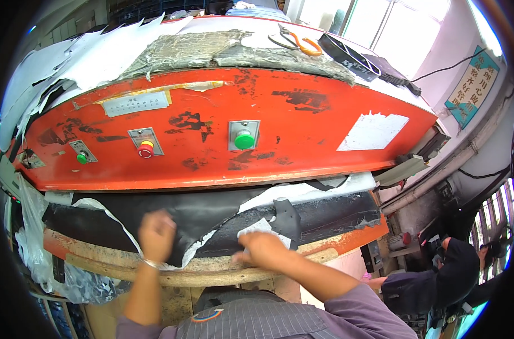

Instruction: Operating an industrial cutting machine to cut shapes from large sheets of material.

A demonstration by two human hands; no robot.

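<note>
A black leather-like sheet [197, 210] with a pale underside lies over the bed of the red machine, its white edge curling along the front. My left hand [157, 236] is over the sheet's left part, its fingers smeared by motion. Farther right, my right hand [265, 250] has curled fingers at the front of the bed. Anything between those fingers is hidden. Just beyond it are a small white piece [259, 227] and a loose black cut piece [288, 219]. A dark worn pad [338, 214] shows beneath them.
The red machine front [206, 152] carries a large green button [244, 140] and a red knob [145, 149]. Orange-handled pliers [307, 46] and a black metal frame [347, 56] lie on top. Clear plastic [70, 279] hangs at left; another person [437, 277] is at right.
</note>
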